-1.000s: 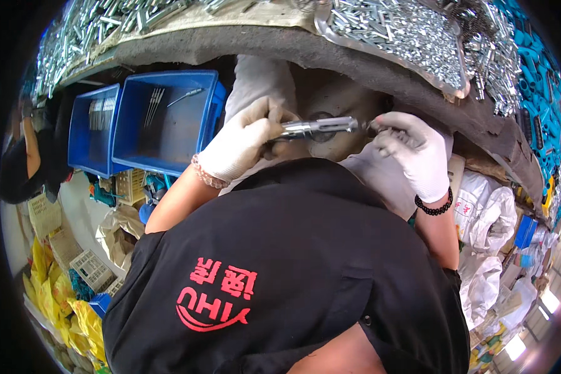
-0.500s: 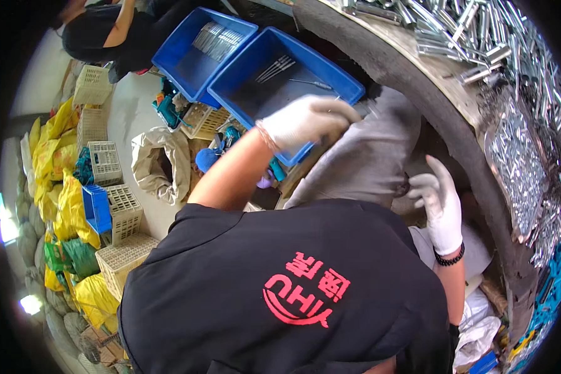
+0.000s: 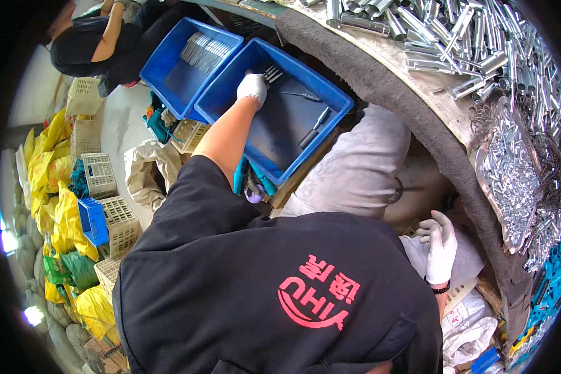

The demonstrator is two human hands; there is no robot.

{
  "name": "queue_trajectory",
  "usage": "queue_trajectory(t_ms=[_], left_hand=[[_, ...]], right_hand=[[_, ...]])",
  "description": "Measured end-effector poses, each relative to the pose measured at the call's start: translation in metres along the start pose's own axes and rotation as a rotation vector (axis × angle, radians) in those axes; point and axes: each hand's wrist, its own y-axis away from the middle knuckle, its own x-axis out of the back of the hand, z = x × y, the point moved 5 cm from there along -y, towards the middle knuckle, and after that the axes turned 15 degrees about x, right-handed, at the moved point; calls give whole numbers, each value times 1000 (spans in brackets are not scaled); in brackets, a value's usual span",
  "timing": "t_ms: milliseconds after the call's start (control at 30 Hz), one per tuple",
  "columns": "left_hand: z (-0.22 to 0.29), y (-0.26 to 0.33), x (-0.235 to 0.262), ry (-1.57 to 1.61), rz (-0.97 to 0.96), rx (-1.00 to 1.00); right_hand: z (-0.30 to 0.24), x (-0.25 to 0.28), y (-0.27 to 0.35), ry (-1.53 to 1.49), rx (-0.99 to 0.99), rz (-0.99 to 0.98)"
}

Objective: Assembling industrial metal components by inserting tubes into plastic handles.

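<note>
Workshop clutter surrounds a cloth-edged tabletop [image 3: 441, 105] heaped with metal tubes [image 3: 480, 68]. Beside it, inside a blue bin [image 3: 273, 140], the gloved left hand [image 3: 252, 88] curls near the left edge, just beside slim metal rods [image 3: 272, 75] toward the far corner; whether it grips one cannot be told. The right hand [image 3: 441, 246] hangs half open, seemingly empty. Because the rods lie close together, a careless sideways drag could scatter or cross them

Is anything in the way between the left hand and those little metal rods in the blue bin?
Nothing visible is: the left hand reaches over the rim of the right-hand blue bin, close beside the grouped metal rods. Whether it touches them, I can't tell.
</note>
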Motion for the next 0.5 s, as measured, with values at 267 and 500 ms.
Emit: queue_trajectory(t_ms=[267, 500], left_hand=[[32, 29, 31, -88, -157, -314], [70, 221, 137, 374, -710, -162]], right_hand=[[18, -10, 4, -28, -57, -40], [-17, -31, -22, 141, 311, -294]])
